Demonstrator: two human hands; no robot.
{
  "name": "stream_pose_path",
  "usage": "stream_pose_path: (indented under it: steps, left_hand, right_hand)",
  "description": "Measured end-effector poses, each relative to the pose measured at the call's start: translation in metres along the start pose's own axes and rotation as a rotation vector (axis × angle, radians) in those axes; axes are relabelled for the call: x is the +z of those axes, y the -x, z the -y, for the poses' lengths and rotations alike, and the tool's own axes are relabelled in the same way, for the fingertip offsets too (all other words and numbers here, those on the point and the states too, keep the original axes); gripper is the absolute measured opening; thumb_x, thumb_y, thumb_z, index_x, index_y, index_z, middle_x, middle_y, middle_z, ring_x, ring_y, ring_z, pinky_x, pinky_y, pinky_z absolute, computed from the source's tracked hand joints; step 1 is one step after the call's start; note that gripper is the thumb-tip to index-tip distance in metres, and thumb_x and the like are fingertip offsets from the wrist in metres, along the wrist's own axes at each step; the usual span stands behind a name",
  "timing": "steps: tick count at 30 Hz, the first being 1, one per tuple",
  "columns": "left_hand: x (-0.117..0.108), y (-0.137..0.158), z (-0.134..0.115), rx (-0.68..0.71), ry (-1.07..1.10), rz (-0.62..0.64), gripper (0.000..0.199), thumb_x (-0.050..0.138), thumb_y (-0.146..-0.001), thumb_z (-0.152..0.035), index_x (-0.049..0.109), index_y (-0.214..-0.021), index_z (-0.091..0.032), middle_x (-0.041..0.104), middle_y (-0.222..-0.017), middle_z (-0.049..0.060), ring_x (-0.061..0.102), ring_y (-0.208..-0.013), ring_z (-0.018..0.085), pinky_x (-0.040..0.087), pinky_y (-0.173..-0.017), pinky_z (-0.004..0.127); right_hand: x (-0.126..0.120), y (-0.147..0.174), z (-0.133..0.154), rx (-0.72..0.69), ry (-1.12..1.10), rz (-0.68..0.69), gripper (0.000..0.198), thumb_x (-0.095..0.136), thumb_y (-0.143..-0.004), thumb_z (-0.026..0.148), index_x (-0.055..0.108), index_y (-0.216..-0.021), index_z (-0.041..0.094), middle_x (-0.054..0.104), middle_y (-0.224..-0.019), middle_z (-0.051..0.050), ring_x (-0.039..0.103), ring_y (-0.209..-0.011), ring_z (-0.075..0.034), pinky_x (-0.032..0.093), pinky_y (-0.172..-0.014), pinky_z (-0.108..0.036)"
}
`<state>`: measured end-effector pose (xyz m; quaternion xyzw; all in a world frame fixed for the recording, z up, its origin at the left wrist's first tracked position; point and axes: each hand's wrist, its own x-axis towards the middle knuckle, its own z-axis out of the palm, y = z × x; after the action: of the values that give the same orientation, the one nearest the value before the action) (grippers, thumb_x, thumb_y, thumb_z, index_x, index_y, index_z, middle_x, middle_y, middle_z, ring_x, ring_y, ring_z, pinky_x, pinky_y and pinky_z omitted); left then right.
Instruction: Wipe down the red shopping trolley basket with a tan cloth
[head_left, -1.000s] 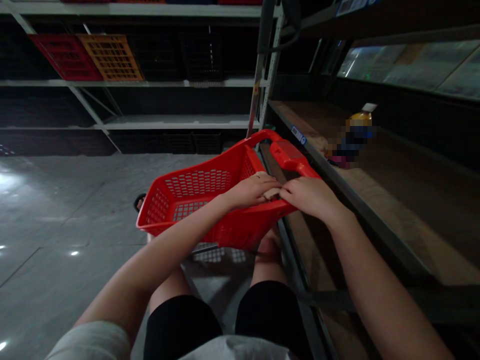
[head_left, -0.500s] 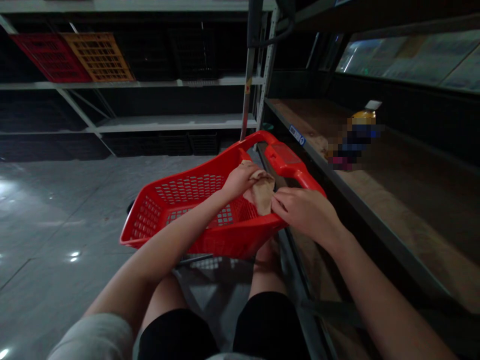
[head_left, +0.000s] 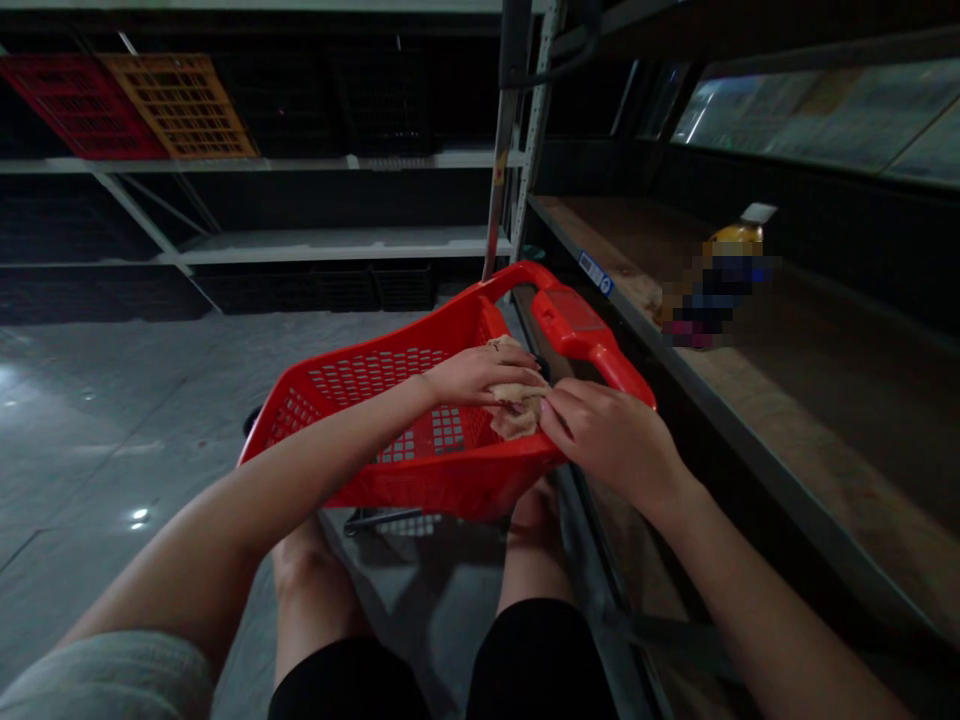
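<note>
A beige cloth [head_left: 516, 424] is bunched between my two hands, over the handle end of a red plastic shopping basket [head_left: 450, 478]. My left hand [head_left: 486, 374] lies over the top of the cloth with its fingers curled onto it. From the other side, the fingertips of my right hand [head_left: 604, 420] pinch the cloth's edge, close by the basket's near rim. The red handle [head_left: 574, 322] arches just beyond my right hand. Part of the cloth is hidden under my left fingers.
To the right runs a wooden shelf [head_left: 810, 430] with a bottle [head_left: 737, 238], its label blurred out. Behind are white racks [head_left: 337, 245] bearing a red crate [head_left: 79, 105] and a yellow crate [head_left: 180, 105]. A metal pole [head_left: 498, 200] stands behind the basket; grey floor [head_left: 112, 420] lies left.
My left hand has moved slightly nearer and to the right, folding down over the cloth, which is now more bunched. My right hand keeps its pinch. The view has shifted a little.
</note>
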<state>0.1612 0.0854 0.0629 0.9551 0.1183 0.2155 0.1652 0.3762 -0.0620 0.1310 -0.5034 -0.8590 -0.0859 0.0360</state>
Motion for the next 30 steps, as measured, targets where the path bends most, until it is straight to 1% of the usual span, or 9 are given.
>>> stream_pose_path:
  steps: [3,8,12,15,18,21,23,27,30]
  left_hand:
    - [-0.007,-0.004,0.017,-0.084,-0.053,-0.01,0.034,0.06,-0.106,-0.023,0.08,-0.133,-0.028,0.075,-0.142,0.008,0.067,-0.139,0.024,0.051,-0.123,0.039]
    - [-0.02,-0.032,0.071,-0.26,-0.231,0.011,0.03,0.069,-0.095,-0.013,0.083,-0.12,-0.021,0.077,-0.133,0.008,0.07,-0.128,0.025,0.054,-0.116,0.037]
    - [-0.023,-0.06,0.1,-0.491,-0.399,-0.154,0.019,0.069,-0.095,-0.017,0.085,-0.105,-0.018,0.076,-0.13,0.012,0.067,-0.126,0.028,0.054,-0.111,0.04]
    - [-0.015,-0.072,0.101,-0.624,-0.461,-0.23,0.019,0.066,-0.098,-0.018,0.084,-0.1,-0.015,0.077,-0.121,0.015,0.068,-0.12,0.03,0.054,-0.109,0.044]
    - [-0.003,-0.07,0.083,-0.605,-0.408,-0.226,0.028,0.061,-0.106,-0.029,0.084,-0.108,-0.014,0.078,-0.116,0.016,0.07,-0.118,0.03,0.052,-0.112,0.046]
    - [0.007,-0.049,0.045,-0.464,-0.329,-0.227,0.034,0.069,-0.104,-0.041,0.081,-0.126,-0.018,0.073,-0.136,0.015,0.064,-0.135,0.032,0.048,-0.12,0.05]
    - [0.011,-0.03,0.011,-0.361,-0.265,-0.215,0.036,0.074,-0.1,-0.037,0.079,-0.13,-0.019,0.072,-0.141,0.015,0.062,-0.14,0.032,0.048,-0.122,0.051]
    - [0.016,-0.002,-0.051,-0.152,-0.069,-0.163,0.029,0.069,-0.098,-0.021,0.08,-0.124,-0.021,0.078,-0.127,0.011,0.071,-0.124,0.026,0.056,-0.112,0.043]
    - [0.015,-0.003,-0.06,-0.062,0.008,-0.099,0.026,0.068,-0.096,-0.018,0.08,-0.118,-0.022,0.079,-0.124,0.009,0.073,-0.119,0.024,0.058,-0.108,0.038]
  right_hand:
    - [0.008,-0.001,0.001,-0.017,-0.019,-0.1,0.038,0.041,-0.111,0.021,0.078,-0.099,0.018,0.079,-0.101,-0.011,0.074,-0.095,-0.026,0.054,-0.081,-0.037]
    - [0.016,0.0,-0.002,-0.069,-0.114,-0.379,0.034,0.041,-0.113,0.021,0.073,-0.102,0.02,0.078,-0.107,-0.01,0.073,-0.102,-0.025,0.057,-0.091,-0.038]
    - [0.016,0.0,-0.005,-0.039,-0.202,-0.472,0.032,0.042,-0.114,0.022,0.073,-0.106,0.022,0.077,-0.11,-0.011,0.071,-0.105,-0.026,0.057,-0.097,-0.041]
    - [0.015,0.001,-0.005,-0.035,-0.253,-0.501,0.031,0.042,-0.113,0.022,0.073,-0.105,0.021,0.076,-0.108,-0.011,0.071,-0.105,-0.026,0.057,-0.097,-0.042]
    - [0.014,0.007,-0.006,-0.05,-0.306,-0.545,0.031,0.042,-0.113,0.021,0.073,-0.107,0.021,0.077,-0.108,-0.01,0.072,-0.106,-0.025,0.058,-0.099,-0.041]
    - [0.011,0.013,-0.005,-0.064,-0.344,-0.585,0.029,0.043,-0.113,0.019,0.072,-0.106,0.021,0.077,-0.105,-0.009,0.072,-0.105,-0.024,0.058,-0.098,-0.04]
    - [0.009,0.017,-0.005,-0.065,-0.359,-0.602,0.028,0.044,-0.112,0.019,0.071,-0.105,0.022,0.077,-0.104,-0.009,0.072,-0.104,-0.024,0.058,-0.097,-0.039]
    - [0.007,0.017,-0.004,-0.078,-0.385,-0.621,0.029,0.045,-0.111,0.017,0.07,-0.098,0.022,0.076,-0.1,-0.009,0.072,-0.1,-0.023,0.057,-0.095,-0.038]
    - [0.011,0.014,-0.005,-0.066,-0.388,-0.624,0.03,0.044,-0.111,0.017,0.069,-0.095,0.022,0.075,-0.097,-0.008,0.071,-0.097,-0.023,0.056,-0.092,-0.037]
